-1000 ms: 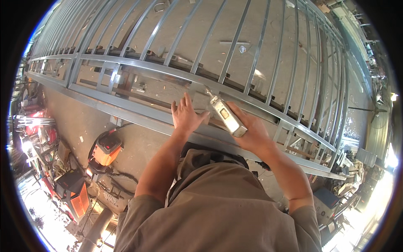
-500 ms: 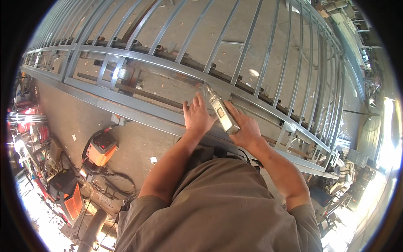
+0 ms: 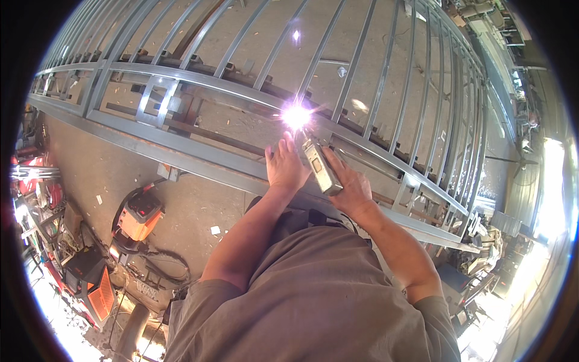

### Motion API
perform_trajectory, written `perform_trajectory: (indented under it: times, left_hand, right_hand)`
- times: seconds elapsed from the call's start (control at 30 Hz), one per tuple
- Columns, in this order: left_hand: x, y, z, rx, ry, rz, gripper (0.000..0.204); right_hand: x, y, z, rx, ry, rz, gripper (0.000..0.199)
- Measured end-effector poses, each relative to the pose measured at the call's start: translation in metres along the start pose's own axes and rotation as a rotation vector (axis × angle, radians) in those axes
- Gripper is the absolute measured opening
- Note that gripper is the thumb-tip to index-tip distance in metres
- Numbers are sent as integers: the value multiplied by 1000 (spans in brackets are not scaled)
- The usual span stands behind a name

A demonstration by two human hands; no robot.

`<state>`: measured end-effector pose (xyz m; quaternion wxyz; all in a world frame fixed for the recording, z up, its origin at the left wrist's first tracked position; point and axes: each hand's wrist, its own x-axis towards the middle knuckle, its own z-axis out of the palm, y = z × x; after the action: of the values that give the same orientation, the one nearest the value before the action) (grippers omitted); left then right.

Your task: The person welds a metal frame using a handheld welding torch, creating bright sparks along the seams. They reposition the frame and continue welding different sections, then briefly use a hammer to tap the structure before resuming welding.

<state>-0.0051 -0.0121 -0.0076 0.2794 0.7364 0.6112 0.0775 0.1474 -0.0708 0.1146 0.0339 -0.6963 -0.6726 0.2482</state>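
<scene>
A boxy, pale metal welding torch (image 3: 323,171) is in my right hand (image 3: 351,184), whose fingers close along its right side. Its narrow front points away from me at a steel rail, where a blinding white-violet arc (image 3: 297,116) hides the tip and the spot beneath. Just left of the torch, my left hand (image 3: 286,166) has its fingers stretched out and apart, fingertips close below the glare. Whether they touch the torch or the rail, I cannot tell. The rail belongs to a long grey steel railing frame (image 3: 211,81) with many upright bars.
An orange and black machine (image 3: 140,212) with cables stands on the floor at left, and a second orange machine (image 3: 102,295) lies nearer. The frame's near bottom rail (image 3: 181,154) crosses in front of my body. Stacked material (image 3: 494,241) and clutter line the right side.
A bright arc has lit at the torch's tip, with glare and a small light spot beyond it. Both hands stay nearly in place; the view has shifted slightly.
</scene>
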Motion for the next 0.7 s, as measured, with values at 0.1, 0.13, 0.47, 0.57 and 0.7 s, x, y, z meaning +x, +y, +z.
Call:
perform_trajectory:
  times: [0.1, 0.13, 0.47, 0.57, 0.7]
  left_hand:
    - [0, 0, 1, 32, 30, 17, 96]
    - [0, 0, 1, 19, 10, 4, 98]
    - [1, 4, -9, -1, -12, -13, 113]
    - [2, 4, -10, 8, -33, -30, 113]
    - [3, 5, -10, 36, -40, -14, 117]
  right_hand:
    - [-2, -1, -2, 5, -27, 46, 96]
    - [-2, -1, -2, 16, -21, 48, 96]
    - [-4, 0, -7, 61, -34, 73, 102]
    - [-7, 1, -8, 78, -27, 82, 103]
    - [-26, 8, -17, 116, -19, 54, 102]
